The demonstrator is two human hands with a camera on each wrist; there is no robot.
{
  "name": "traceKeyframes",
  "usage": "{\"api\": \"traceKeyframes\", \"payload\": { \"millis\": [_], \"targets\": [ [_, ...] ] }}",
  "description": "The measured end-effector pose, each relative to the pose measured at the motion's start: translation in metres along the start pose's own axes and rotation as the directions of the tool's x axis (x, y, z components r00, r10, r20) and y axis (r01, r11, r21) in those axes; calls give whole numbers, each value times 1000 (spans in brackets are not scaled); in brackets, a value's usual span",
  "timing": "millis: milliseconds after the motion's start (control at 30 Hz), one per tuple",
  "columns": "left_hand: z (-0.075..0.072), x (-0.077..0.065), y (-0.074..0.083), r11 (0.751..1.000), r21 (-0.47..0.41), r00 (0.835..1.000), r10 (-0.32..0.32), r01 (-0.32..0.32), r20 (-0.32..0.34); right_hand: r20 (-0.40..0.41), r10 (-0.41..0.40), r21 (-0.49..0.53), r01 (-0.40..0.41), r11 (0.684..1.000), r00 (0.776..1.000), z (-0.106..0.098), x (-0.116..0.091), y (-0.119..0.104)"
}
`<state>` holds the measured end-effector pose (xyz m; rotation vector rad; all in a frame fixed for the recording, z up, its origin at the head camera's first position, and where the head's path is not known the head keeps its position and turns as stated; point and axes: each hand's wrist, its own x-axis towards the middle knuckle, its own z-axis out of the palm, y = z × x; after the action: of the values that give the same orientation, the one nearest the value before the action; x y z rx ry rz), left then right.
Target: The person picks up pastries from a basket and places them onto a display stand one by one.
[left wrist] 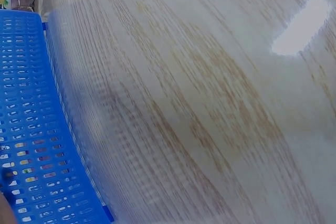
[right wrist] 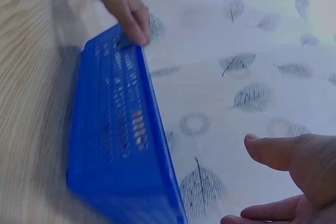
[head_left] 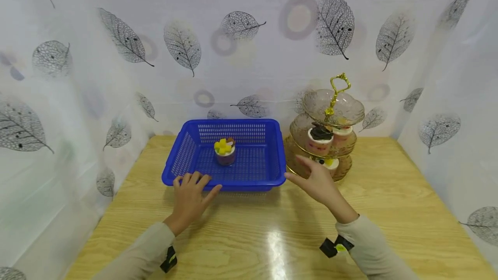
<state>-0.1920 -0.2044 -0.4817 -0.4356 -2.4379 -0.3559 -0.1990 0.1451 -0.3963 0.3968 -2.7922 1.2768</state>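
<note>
A blue plastic basket (head_left: 223,186) stands on the table, with one dessert cup (head_left: 225,154) topped with yellow cubes inside it. My left hand (head_left: 190,200) holds the basket's front rim near the left corner, fingers bent over the edge. The right wrist view shows that left hand (right wrist: 126,11) at the rim, thumb toward the outer wall. Just past the basket's front right corner, my right hand (head_left: 318,183) holds nothing, thumb and fingers apart. In the right wrist view, the right hand (right wrist: 310,174) has a wide gap between thumb and fingers.
Beside the basket on the right stands a three-tier glass stand (head_left: 334,111) with a gold handle. Its lower tiers carry several dessert cups, one with a dark topping (head_left: 320,138). Leaf-patterned curtains (head_left: 249,55) enclose the wooden table (head_left: 233,237) at the back and sides.
</note>
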Motion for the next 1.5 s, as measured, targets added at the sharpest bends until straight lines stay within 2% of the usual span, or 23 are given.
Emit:
{"api": "traceKeyframes", "payload": {
  "millis": [200, 333, 600, 767, 833, 1000, 1267, 1367, 1500],
  "targets": [
    [-3, 1, 1, 1000, 7, 999, -4, 3, 49, 2, -60, 95, 60, 994, 998, 17, 28, -29],
    [-4, 2, 1, 1000, 4, 997, -8, 8, 75, 16, -57, 155, 54, 986, 998, 32, 48, -44],
    [-3, 1, 2, 1000, 2, 999, -3, 3, 53, 69, 113, 235, -126, 964, 991, 70, 87, -66],
    [-2, 1, 1, 1000, -8, 999, -1, 1, 46, 54, 172, 206, -180, 962, 984, 98, 108, -68],
    [-2, 1, 1, 1000, -13, 999, -3, 4, 42, 60, 200, 224, -208, 952, 978, 108, 115, -68],
    [-4, 1, -1, 1000, -25, 1000, 5, -4, 30, 78, 267, 278, -279, 919, 960, 129, 123, -68],
    [-5, 0, -3, 999, -33, 999, 8, -7, 42, 90, 341, 282, -353, 892, 936, 151, 126, -66],
    [-4, 0, -3, 1000, -26, 999, 3, -2, 49, 93, 351, 301, -362, 882, 932, 156, 127, -64],
    [-3, -1, -3, 999, -32, 999, 1, 0, 45, 105, 334, 298, -350, 888, 937, 163, 128, -62]
  ]
}}
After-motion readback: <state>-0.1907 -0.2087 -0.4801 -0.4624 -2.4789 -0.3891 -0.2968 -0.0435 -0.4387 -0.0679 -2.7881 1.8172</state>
